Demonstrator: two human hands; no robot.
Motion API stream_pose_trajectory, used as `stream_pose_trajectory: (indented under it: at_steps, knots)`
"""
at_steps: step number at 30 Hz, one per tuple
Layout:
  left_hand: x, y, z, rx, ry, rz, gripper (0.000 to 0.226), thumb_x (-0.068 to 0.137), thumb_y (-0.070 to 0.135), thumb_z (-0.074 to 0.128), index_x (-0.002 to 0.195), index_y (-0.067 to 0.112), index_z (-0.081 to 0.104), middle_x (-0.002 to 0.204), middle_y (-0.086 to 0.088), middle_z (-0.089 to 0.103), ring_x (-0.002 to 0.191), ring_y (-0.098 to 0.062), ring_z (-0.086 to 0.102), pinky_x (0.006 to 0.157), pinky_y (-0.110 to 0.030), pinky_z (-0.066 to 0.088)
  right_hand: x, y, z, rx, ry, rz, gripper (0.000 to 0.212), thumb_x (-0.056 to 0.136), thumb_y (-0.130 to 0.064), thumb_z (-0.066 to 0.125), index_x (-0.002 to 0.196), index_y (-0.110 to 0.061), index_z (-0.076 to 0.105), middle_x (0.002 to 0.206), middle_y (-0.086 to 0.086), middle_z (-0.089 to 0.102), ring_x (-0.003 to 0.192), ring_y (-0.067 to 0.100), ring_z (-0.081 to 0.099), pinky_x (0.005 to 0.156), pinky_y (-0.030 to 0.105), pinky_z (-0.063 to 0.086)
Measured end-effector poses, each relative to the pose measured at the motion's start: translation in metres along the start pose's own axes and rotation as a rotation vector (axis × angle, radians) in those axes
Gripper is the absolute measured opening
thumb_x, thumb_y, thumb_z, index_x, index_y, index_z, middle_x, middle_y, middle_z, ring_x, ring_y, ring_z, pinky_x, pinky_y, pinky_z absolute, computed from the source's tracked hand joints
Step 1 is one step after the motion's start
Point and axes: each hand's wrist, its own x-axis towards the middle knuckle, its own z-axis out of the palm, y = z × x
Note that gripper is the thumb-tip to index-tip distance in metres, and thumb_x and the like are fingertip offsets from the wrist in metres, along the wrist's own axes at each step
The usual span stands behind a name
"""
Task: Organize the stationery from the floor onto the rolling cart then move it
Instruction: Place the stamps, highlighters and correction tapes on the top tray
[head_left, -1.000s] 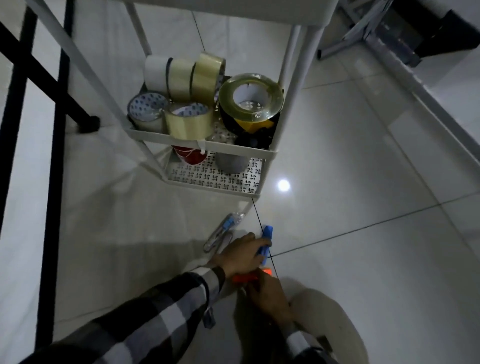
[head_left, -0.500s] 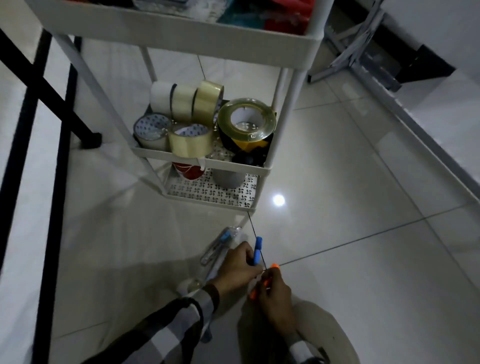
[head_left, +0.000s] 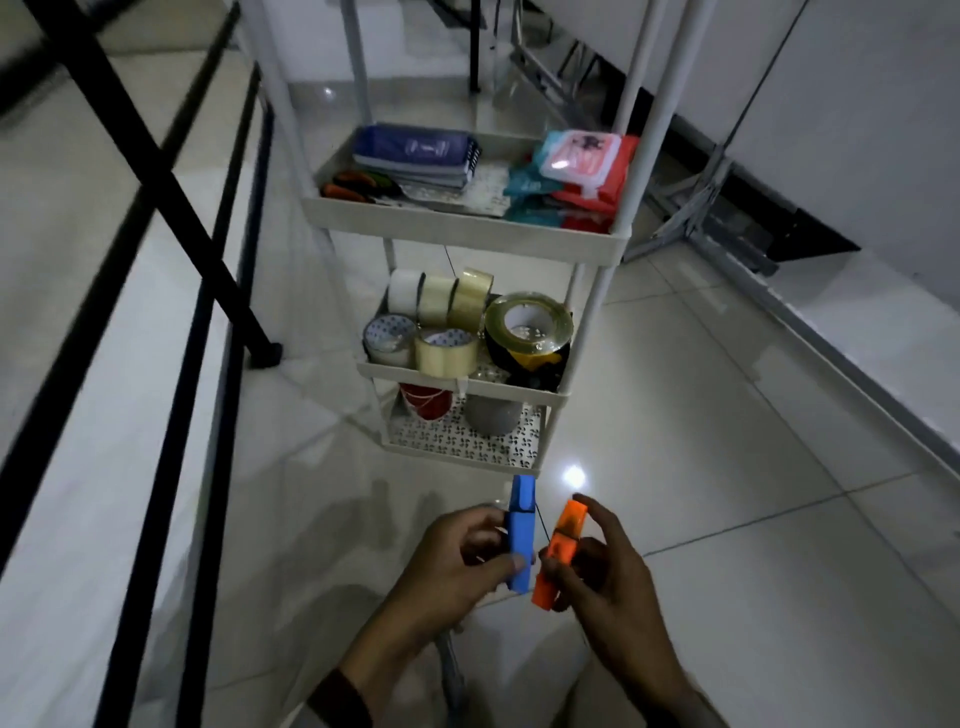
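The floor (head_left: 727, 415) is pale tile, open to the right of the cart (head_left: 467, 228) and hemmed on the left by a black railing (head_left: 197, 312). The cart's upper tray holds notebooks (head_left: 415, 156) at its left edge and packets (head_left: 576, 176) at its right. The middle tray carries seven tape rolls (head_left: 447, 353); the bottom tray holds two cups (head_left: 426, 405). Below the cart's near edge, the left hand (head_left: 457, 561) is clamped on one blue marker (head_left: 521, 535), held upright. The right hand (head_left: 608, 571) grips one orange marker (head_left: 561, 551), tilted, forefinger lifted. The markers nearly touch at their lower ends.
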Motion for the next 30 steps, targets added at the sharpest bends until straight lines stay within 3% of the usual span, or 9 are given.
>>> stream_pose_trajectory:
  at_steps: [4,9,13,15,19,23,26,30]
  knots:
    - [-0.032,0.029,-0.013,0.011,0.094,0.077,0.027,0.092,0.012,0.077,0.115,0.025,0.073,0.103,0.003,0.082,0.1,-0.018,0.078,0.089,-0.045,0.063,-0.017,-0.063,-0.007,0.046,-0.011,-0.124,0.064,0.094,-0.017,0.074,0.136,-0.053,0.044,0.104,-0.006,0.068,0.082,0.011,0.077,0.062,0.031,0.065]
    - [-0.051,0.083,-0.033,0.013,0.171,0.179,0.027,0.094,0.011,0.075,0.116,0.025,0.069,0.103,0.007,0.082,0.1,-0.009,0.077,0.083,-0.029,0.062,-0.023,-0.127,-0.015,0.055,0.001,-0.227,0.059,0.094,-0.018,0.071,0.143,-0.039,0.047,0.105,-0.003,0.067,0.079,0.013,0.077,0.06,0.026,0.062]
    - [-0.054,0.14,-0.052,-0.026,0.216,0.272,0.034,0.089,0.01,0.08,0.118,0.024,0.069,0.106,0.007,0.08,0.101,-0.009,0.077,0.083,-0.025,0.063,-0.016,-0.186,-0.027,0.098,-0.031,-0.285,0.062,0.089,-0.026,0.075,0.142,-0.044,0.049,0.098,-0.013,0.066,0.078,0.018,0.078,0.058,0.028,0.062]
    - [-0.055,0.176,-0.065,-0.059,0.215,0.31,0.032,0.085,0.01,0.083,0.112,0.022,0.072,0.102,0.001,0.081,0.094,-0.014,0.078,0.071,-0.024,0.061,-0.01,-0.22,-0.04,0.102,-0.051,-0.318,0.065,0.091,-0.017,0.076,0.143,-0.047,0.05,0.1,-0.011,0.066,0.076,0.022,0.077,0.059,0.03,0.062]
    - [-0.063,0.261,-0.094,-0.138,0.217,0.357,0.035,0.068,0.03,0.097,0.097,0.029,0.077,0.09,-0.008,0.081,0.077,-0.02,0.076,0.059,-0.022,0.055,0.0,-0.302,-0.075,0.098,-0.059,-0.369,0.075,0.088,-0.006,0.079,0.141,-0.053,0.054,0.095,-0.006,0.066,0.068,0.027,0.074,0.059,0.037,0.062]
    - [-0.072,0.345,-0.123,-0.101,0.274,0.426,0.042,0.057,0.043,0.088,0.095,0.034,0.076,0.084,-0.008,0.08,0.07,-0.022,0.075,0.059,-0.027,0.058,0.01,-0.39,-0.115,0.114,-0.087,-0.418,0.07,0.085,-0.002,0.078,0.131,-0.053,0.064,0.091,0.005,0.068,0.066,0.035,0.073,0.059,0.039,0.062]
    - [-0.078,0.405,-0.142,-0.031,0.292,0.494,0.044,0.056,0.045,0.088,0.097,0.035,0.076,0.082,-0.005,0.079,0.067,-0.02,0.074,0.062,-0.029,0.06,0.018,-0.456,-0.139,0.071,-0.133,-0.491,0.056,0.08,-0.018,0.077,0.124,-0.051,0.069,0.09,0.006,0.074,0.071,0.029,0.076,0.06,0.03,0.062]
    - [-0.073,0.466,-0.161,0.139,0.431,0.597,0.043,0.059,0.049,0.09,0.096,0.035,0.074,0.079,0.005,0.077,0.059,-0.015,0.068,0.051,-0.029,0.057,0.041,-0.52,-0.163,-0.1,-0.051,-0.596,0.05,0.078,-0.034,0.073,0.125,-0.047,0.064,0.085,-0.009,0.079,0.065,0.009,0.075,0.054,0.013,0.055]
